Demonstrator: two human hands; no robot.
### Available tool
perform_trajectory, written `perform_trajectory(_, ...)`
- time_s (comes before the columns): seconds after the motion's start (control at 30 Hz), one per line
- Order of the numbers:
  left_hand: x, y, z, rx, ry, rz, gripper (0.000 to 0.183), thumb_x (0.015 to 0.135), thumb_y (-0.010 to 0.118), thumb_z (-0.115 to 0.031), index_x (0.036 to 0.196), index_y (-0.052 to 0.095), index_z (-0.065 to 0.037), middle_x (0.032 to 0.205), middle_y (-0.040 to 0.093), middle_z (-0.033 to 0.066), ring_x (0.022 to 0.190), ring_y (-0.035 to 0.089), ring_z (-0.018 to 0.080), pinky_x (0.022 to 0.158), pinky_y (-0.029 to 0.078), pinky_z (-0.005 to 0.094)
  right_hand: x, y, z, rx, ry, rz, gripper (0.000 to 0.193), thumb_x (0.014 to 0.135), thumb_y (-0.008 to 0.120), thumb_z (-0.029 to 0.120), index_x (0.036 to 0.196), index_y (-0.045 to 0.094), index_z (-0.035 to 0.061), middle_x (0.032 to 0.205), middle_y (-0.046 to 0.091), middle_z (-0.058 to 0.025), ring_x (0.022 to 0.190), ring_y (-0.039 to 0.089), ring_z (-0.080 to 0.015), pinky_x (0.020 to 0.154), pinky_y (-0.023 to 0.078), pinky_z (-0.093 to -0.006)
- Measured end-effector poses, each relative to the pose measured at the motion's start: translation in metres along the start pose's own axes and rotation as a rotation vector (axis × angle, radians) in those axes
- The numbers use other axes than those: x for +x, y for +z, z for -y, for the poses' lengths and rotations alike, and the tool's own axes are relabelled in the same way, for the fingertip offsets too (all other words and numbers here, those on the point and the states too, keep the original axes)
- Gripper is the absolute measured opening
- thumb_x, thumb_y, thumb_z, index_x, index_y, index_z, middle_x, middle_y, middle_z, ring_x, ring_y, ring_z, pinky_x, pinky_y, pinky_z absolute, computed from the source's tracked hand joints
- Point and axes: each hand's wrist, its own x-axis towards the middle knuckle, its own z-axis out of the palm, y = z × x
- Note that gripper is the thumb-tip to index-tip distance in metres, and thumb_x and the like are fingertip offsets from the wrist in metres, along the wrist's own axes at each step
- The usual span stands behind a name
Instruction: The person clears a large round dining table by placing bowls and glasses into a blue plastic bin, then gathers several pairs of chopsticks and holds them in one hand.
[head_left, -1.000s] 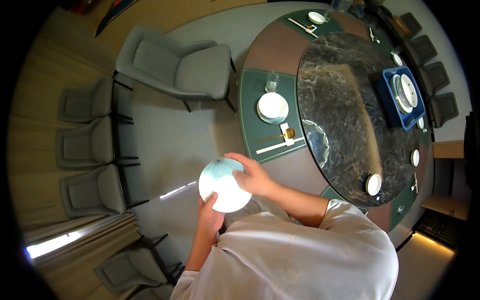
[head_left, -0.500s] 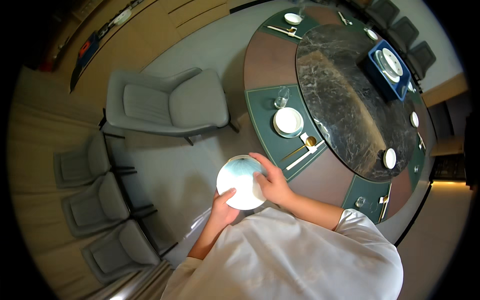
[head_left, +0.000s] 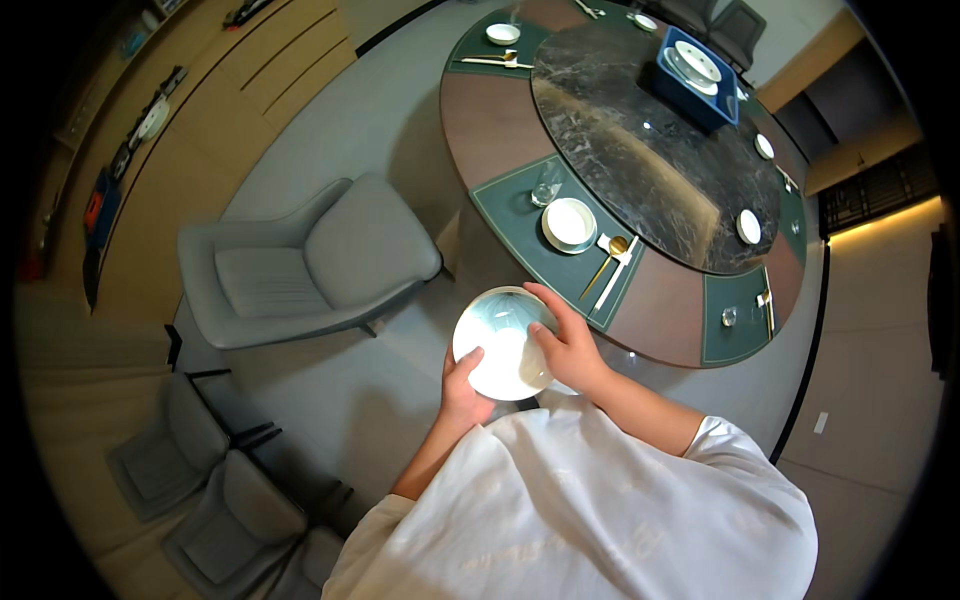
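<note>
A round white plate (head_left: 497,362) with a pale blue patch is held in front of my body, clear of the table. My left hand (head_left: 465,388) grips its lower left side, thumb on the upper face. My right hand (head_left: 568,348) holds the right edge, thumb also on top and fingers curled around the rim. On the closest green placemat (head_left: 510,190) rests a stacked bowl and plate (head_left: 569,225). Beside them are a clear glass (head_left: 546,188), a golden spoon (head_left: 617,247) and white chopsticks (head_left: 615,275).
A dark marble turntable (head_left: 620,130) covers the round table's middle. It carries a blue bin (head_left: 690,105) of white dishes and a small white dish (head_left: 748,227). A grey armchair (head_left: 300,260) stands left of the table. More grey chairs (head_left: 235,510) line the lower left.
The view has turned, so the table appears higher and further left, and the armchair further left. Both hands still hold the plate much as before.
</note>
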Motion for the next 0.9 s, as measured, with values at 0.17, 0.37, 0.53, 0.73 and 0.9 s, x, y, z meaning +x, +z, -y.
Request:
perform_trajectory(0.17, 0.013, -0.014, -0.018, -0.051, 0.027, 0.032, 0.064, 0.092, 0.058, -0.015, 0.152, 0.041, -0.004, 0.145, 0.054, 0.0189, 0.135, 0.053, 0.0363, 0.113, 0.045, 0.0508, 0.016, 0.017, 0.005, 0.029, -0.085, 0.023, 0.052, 0.100, 0.056, 0.004, 0.151, 0.047, 0.0061, 0.138, 0.061, -0.0126, 0.129, 0.056, -0.0221, 0.110, 0.043, -0.0345)
perform_trajectory(0.37, 0.015, -0.036, -0.037, -0.102, 0.087, 0.003, 0.069, 0.091, 0.059, -0.020, 0.154, 0.039, -0.004, 0.149, 0.051, 0.0184, 0.138, 0.049, 0.0376, 0.116, 0.041, 0.0533, 0.068, -0.005, -0.014, 0.442, 0.196, 0.181, 0.042, 0.108, 0.052, 0.035, 0.141, 0.054, 0.0086, 0.105, 0.068, -0.0074, 0.093, 0.067, -0.0172, 0.078, 0.056, -0.0335)
perform_trajectory(0.53, 0.018, -0.040, -0.053, -0.047, 0.087, -0.022, 0.075, 0.092, 0.060, -0.033, 0.157, 0.035, -0.004, 0.153, 0.048, 0.0175, 0.142, 0.046, 0.0394, 0.118, 0.038, 0.0569, 0.154, -0.065, -0.132, 0.495, 0.693, -0.167, 0.037, 0.102, 0.058, 0.038, 0.118, 0.056, 0.0040, 0.095, 0.067, -0.0100, 0.081, 0.070, -0.0235, 0.068, 0.058, -0.0364)
perform_trajectory(0.73, 0.044, -0.020, -0.060, -0.030, 0.033, -0.071, 0.083, 0.090, 0.061, -0.042, 0.159, 0.032, -0.006, 0.157, 0.043, 0.0188, 0.143, 0.043, 0.0430, 0.116, 0.037, 0.0643, 0.206, -0.118, -0.243, 0.655, 1.010, -0.489, 0.037, 0.098, 0.059, 0.032, 0.115, 0.055, -0.0005, 0.096, 0.068, -0.0139, 0.074, 0.070, -0.0262, 0.055, 0.054, -0.0335)
perform_trajectory(0.9, 0.076, 0.017, -0.059, -0.007, 0.000, -0.115, 0.087, 0.086, 0.065, -0.043, 0.159, 0.032, -0.008, 0.157, 0.042, 0.0182, 0.142, 0.043, 0.0426, 0.116, 0.036, 0.0649, 0.223, -0.131, -0.271, 0.476, 1.003, -0.476, 0.027, 0.096, 0.058, 0.026, 0.101, 0.061, -0.0005, 0.085, 0.069, -0.0134, 0.068, 0.070, -0.0250, 0.051, 0.051, -0.0321)
